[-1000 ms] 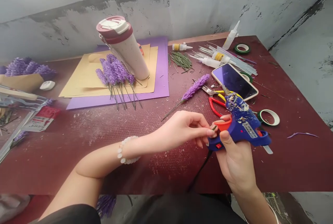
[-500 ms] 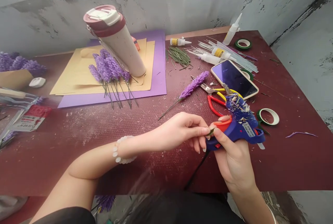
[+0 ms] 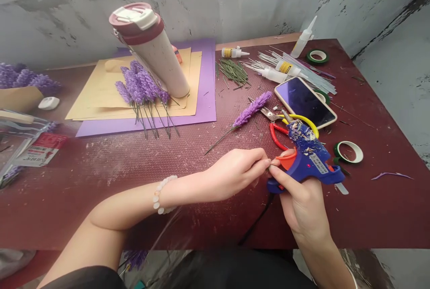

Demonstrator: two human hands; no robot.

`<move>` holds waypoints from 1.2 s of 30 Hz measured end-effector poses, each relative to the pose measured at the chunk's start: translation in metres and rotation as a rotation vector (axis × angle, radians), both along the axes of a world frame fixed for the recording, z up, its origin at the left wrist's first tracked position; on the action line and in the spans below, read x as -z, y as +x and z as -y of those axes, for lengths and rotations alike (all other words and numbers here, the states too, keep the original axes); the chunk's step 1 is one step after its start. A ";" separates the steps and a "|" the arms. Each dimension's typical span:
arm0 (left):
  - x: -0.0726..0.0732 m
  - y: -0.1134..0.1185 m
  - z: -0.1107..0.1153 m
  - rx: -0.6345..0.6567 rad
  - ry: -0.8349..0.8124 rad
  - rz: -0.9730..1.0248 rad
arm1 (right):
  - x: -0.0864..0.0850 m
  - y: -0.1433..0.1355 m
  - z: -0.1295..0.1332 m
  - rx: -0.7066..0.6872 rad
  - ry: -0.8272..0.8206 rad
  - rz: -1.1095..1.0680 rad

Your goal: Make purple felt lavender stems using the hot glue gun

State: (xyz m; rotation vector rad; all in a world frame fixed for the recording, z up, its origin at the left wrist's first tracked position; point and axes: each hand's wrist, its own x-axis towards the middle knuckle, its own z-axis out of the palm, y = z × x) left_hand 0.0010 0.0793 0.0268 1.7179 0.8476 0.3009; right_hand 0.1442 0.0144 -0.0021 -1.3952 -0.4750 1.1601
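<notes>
My right hand (image 3: 304,201) is wrapped round a blue hot glue gun (image 3: 309,157) with an orange trigger, its glue-crusted nozzle tilted away from me. The thumb of that hand meets the fingertips of my left hand (image 3: 238,170), which are pinched together. Between them is a small dark green piece (image 3: 268,168), mostly hidden now. Just beyond the hands lies a single purple lavender stem (image 3: 251,110), its flower head over the tip of red-handled pliers (image 3: 278,134). Yellow handles (image 3: 312,124) show behind the glue gun.
A tumbler (image 3: 161,51) stands on kraft and purple paper (image 3: 205,101) beside a bunch of lavender (image 3: 141,84). Farther right are cut green stems (image 3: 233,71), glue bottles (image 3: 304,38), glue sticks (image 3: 322,83), a phone (image 3: 305,101) and green tape (image 3: 351,152). A black cord (image 3: 258,222) runs toward me.
Both hands have drawn slightly closer at the fingertips, covering more of the green piece. My left wrist has shifted a little right, and the glue gun has tipped slightly.
</notes>
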 end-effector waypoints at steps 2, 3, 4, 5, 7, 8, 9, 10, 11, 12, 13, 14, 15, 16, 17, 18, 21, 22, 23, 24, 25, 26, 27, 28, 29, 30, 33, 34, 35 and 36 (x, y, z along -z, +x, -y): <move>0.003 0.000 0.001 0.009 -0.060 0.046 | 0.000 0.000 0.000 0.017 -0.009 -0.031; 0.004 0.001 0.001 0.010 -0.077 0.062 | -0.001 0.000 0.000 0.022 -0.013 -0.044; 0.004 0.001 0.001 0.010 -0.075 0.068 | -0.001 0.000 0.000 0.025 -0.017 -0.054; 0.005 0.000 0.000 0.012 -0.056 0.064 | -0.002 0.000 0.000 0.026 -0.020 -0.064; 0.005 0.000 0.000 0.023 0.011 0.048 | -0.002 -0.001 0.000 0.025 -0.024 -0.088; 0.005 0.000 0.000 0.032 0.040 0.046 | -0.002 -0.001 0.000 0.022 -0.024 -0.099; 0.004 0.000 0.000 0.039 0.059 0.049 | -0.003 0.000 0.000 0.019 -0.023 -0.105; 0.004 -0.001 -0.001 0.042 0.056 0.061 | -0.003 0.000 0.000 0.018 -0.020 -0.106; 0.004 -0.001 -0.001 0.037 0.024 0.085 | -0.002 0.000 0.001 0.016 -0.017 -0.101; 0.004 -0.002 -0.001 0.027 -0.040 0.121 | -0.002 0.000 0.001 0.014 -0.014 -0.093; 0.004 -0.002 -0.002 0.013 -0.132 0.163 | -0.002 0.000 0.001 0.010 -0.009 -0.085; 0.004 -0.002 -0.003 -0.005 -0.237 0.207 | -0.002 0.001 0.001 0.006 -0.001 -0.082; 0.005 -0.002 -0.004 -0.025 -0.339 0.246 | -0.002 0.002 0.002 -0.002 0.011 -0.085; 0.005 -0.003 -0.006 -0.048 -0.418 0.278 | -0.002 0.003 0.003 -0.012 0.023 -0.090; 0.006 -0.003 -0.008 -0.075 -0.464 0.296 | -0.003 0.004 0.004 -0.023 0.032 -0.093; 0.006 -0.003 -0.010 -0.109 -0.480 0.306 | -0.003 0.006 0.005 -0.032 0.038 -0.090; 0.007 -0.003 -0.015 -0.208 -0.446 0.308 | -0.004 0.013 0.011 -0.051 0.047 -0.021; 0.007 -0.003 -0.017 -0.232 -0.432 0.305 | -0.005 0.015 0.014 -0.058 0.053 0.011; 0.008 -0.003 -0.018 -0.252 -0.419 0.302 | -0.004 0.018 0.017 -0.071 0.061 0.041; 0.009 -0.003 -0.019 -0.267 -0.410 0.300 | -0.004 0.021 0.020 -0.093 0.069 0.067; 0.009 -0.003 -0.020 -0.277 -0.405 0.297 | -0.003 0.023 0.023 -0.121 0.076 0.091; 0.010 -0.004 -0.021 -0.283 -0.401 0.299 | -0.002 0.025 0.026 -0.151 0.081 0.114; 0.011 -0.004 -0.022 -0.283 -0.396 0.303 | -0.001 0.027 0.028 -0.181 0.085 0.136; 0.011 -0.004 -0.023 -0.280 -0.388 0.308 | 0.000 0.028 0.029 -0.206 0.091 0.156; 0.012 -0.005 -0.023 -0.275 -0.376 0.313 | 0.002 0.029 0.030 -0.225 0.095 0.171; 0.013 -0.005 -0.024 -0.268 -0.361 0.316 | 0.003 0.029 0.031 -0.239 0.100 0.179; 0.014 -0.006 -0.025 -0.250 -0.315 0.314 | 0.007 0.029 0.031 -0.279 0.108 0.182; 0.015 -0.006 -0.025 -0.243 -0.307 0.312 | 0.008 0.028 0.031 -0.290 0.106 0.181; 0.015 -0.006 -0.024 -0.234 -0.303 0.311 | 0.009 0.028 0.031 -0.298 0.105 0.181; 0.016 -0.005 -0.024 -0.229 -0.301 0.311 | 0.009 0.027 0.031 -0.302 0.104 0.182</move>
